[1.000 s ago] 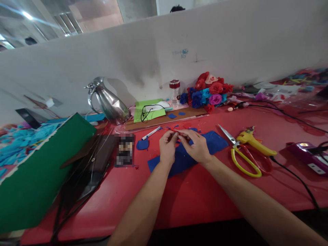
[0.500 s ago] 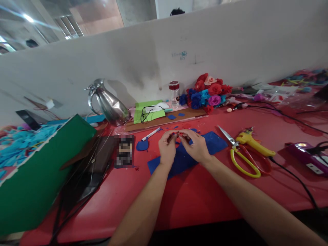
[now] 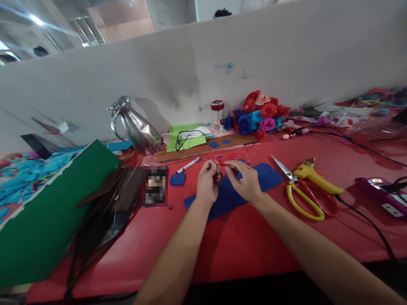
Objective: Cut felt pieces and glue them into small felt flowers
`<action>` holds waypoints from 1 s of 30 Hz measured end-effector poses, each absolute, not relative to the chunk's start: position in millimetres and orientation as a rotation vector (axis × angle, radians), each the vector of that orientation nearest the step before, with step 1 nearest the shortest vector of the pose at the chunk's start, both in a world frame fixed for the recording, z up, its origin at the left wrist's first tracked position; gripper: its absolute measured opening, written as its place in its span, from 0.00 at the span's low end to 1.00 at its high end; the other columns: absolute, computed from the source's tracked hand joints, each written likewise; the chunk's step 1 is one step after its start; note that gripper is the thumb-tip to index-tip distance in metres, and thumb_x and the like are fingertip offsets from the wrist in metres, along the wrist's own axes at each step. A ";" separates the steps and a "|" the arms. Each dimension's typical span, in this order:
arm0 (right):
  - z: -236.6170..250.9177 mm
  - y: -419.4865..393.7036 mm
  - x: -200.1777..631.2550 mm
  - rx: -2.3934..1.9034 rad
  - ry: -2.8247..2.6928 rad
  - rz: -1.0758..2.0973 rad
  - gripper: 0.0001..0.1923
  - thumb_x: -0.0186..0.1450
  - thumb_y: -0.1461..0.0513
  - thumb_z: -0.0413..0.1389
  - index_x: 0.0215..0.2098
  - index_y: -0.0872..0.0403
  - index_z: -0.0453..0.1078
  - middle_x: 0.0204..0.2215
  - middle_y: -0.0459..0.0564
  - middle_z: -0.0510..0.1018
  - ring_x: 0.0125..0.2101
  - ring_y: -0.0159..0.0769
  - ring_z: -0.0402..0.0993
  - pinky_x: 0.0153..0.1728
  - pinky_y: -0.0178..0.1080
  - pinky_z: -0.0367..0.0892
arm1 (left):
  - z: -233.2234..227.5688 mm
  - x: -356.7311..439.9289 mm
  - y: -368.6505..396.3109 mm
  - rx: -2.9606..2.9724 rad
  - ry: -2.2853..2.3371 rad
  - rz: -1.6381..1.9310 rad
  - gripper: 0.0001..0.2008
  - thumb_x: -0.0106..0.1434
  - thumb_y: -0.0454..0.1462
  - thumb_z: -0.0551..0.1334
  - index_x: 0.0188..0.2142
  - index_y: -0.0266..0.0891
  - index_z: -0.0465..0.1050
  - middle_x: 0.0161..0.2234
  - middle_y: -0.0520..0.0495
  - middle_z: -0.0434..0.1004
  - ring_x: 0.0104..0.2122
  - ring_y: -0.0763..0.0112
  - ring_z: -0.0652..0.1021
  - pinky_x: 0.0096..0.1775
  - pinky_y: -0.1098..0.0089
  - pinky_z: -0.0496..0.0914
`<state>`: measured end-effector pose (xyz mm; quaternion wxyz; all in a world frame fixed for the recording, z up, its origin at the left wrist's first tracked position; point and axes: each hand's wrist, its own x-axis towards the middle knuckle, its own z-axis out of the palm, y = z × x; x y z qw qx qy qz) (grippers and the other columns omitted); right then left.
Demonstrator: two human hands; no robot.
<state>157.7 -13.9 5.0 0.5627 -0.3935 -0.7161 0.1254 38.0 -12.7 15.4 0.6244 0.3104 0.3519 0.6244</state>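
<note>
My left hand [image 3: 207, 183] and my right hand [image 3: 244, 181] meet over a blue felt sheet [image 3: 233, 190] on the red table [image 3: 241, 241]. Both pinch a small, thin red felt piece [image 3: 219, 162] between fingertips; a red strip of it sticks up from my left fingers. A small blue felt cutout [image 3: 177, 179] lies left of my left hand, with a white marker pen [image 3: 188, 165] just behind it. Yellow-handled scissors [image 3: 300, 195] lie right of my right hand.
A yellow glue gun [image 3: 314, 177] with a black cord lies by the scissors. A purple power strip [image 3: 383, 192] sits far right. Felt flowers [image 3: 258, 114], a glass jar [image 3: 218, 112] and a steel jug [image 3: 136, 127] stand along the grey partition. A green sheet [image 3: 51, 212] and dark pouch [image 3: 114, 203] lie left.
My fingertips have shifted on the red piece; a thin red strip now stands up above my left fingers. The view has drifted slightly.
</note>
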 end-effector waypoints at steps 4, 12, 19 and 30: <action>6.0 -8.1 155.3 -0.958 -1.386 0.842 0.12 0.60 0.57 0.57 0.40 0.52 0.70 0.28 0.46 0.75 0.28 0.31 0.71 0.31 0.34 0.67 | 19.9 38.8 -17.5 0.648 0.734 1.200 0.09 0.55 0.36 0.64 0.27 0.37 0.63 0.18 0.58 0.58 0.14 0.84 0.56 0.17 0.81 0.51; 11.6 2.0 164.2 -0.778 -0.987 1.636 0.15 0.48 0.54 0.67 0.20 0.54 0.69 0.17 0.40 0.69 0.20 0.25 0.65 0.25 0.31 0.61 | 19.5 36.3 -18.8 0.554 0.570 0.892 0.06 0.60 0.30 0.56 0.27 0.34 0.66 0.18 0.54 0.60 0.12 0.86 0.53 0.15 0.82 0.49; 8.9 1.3 162.7 -0.750 -1.042 1.630 0.17 0.50 0.53 0.66 0.18 0.54 0.67 0.15 0.40 0.70 0.17 0.25 0.64 0.25 0.32 0.60 | 21.7 37.1 -18.2 0.512 0.627 0.887 0.05 0.59 0.30 0.56 0.26 0.33 0.66 0.19 0.53 0.64 0.11 0.88 0.53 0.14 0.83 0.48; -5.5 8.5 163.0 -0.958 -1.128 1.384 0.17 0.50 0.51 0.64 0.21 0.54 0.67 0.20 0.40 0.68 0.23 0.27 0.65 0.30 0.34 0.61 | 19.1 44.8 -17.4 0.579 0.899 1.074 0.06 0.49 0.32 0.63 0.26 0.35 0.65 0.20 0.54 0.67 0.14 0.85 0.62 0.15 0.82 0.47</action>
